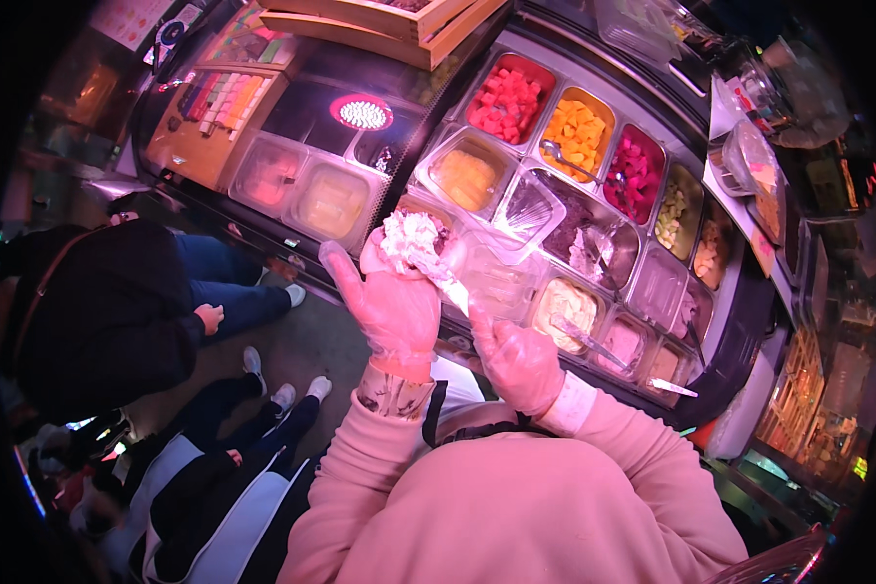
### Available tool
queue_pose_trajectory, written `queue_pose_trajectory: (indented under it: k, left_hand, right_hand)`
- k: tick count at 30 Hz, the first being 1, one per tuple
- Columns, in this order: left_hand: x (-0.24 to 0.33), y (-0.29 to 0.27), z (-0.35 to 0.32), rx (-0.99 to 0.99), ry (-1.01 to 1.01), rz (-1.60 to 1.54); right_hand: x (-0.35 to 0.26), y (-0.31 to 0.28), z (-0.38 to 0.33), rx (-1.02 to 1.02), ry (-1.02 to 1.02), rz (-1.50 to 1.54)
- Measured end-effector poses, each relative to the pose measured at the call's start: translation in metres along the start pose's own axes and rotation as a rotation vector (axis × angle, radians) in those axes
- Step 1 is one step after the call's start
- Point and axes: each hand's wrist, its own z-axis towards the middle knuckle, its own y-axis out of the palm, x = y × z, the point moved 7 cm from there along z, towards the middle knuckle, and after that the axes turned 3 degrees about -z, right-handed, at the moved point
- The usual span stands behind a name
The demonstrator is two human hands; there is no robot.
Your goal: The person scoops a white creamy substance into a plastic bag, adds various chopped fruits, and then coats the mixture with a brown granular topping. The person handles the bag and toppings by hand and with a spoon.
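Note:
My left hand [391, 310], in a thin clear glove, holds up a cup or cone topped with a heap of white cream [411, 243]. My right hand [516, 358], also gloved, grips a pale spatula or scoop [455, 295] whose tip touches the right side of the cream. Both hands hover over the near edge of a topping counter [749, 321]. The container under the cream is mostly hidden by my fingers.
Metal tubs hold red cubes [505, 100], orange cubes [575, 134], pink pieces [635, 175] and creamy fillings [565, 310], some with spoons [566, 163]. Clear lids cover tubs at left [331, 200]. People stand below the counter at left [107, 311]. Wooden trays [380, 24] lie behind.

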Motion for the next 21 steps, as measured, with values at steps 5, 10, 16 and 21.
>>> queue_pose_trajectory:
  k: [5,10,16,21]
  left_hand:
    - [0.002,-0.002,0.0,-0.02,0.055,0.014]
    - [0.006,-0.006,0.002,-0.037,0.077,0.106]
    - [0.003,0.006,-0.011,-0.085,0.041,0.106]
    - [0.026,0.001,-0.007,-0.026,0.149,0.2]
  right_hand:
    - [0.017,-0.036,-0.004,-0.07,-0.128,-0.024]
    - [0.056,-0.091,0.017,-0.132,0.037,0.082]
    - [0.067,-0.057,0.031,-0.186,0.278,0.582]
    - [0.08,-0.048,0.032,-0.08,0.058,0.64]
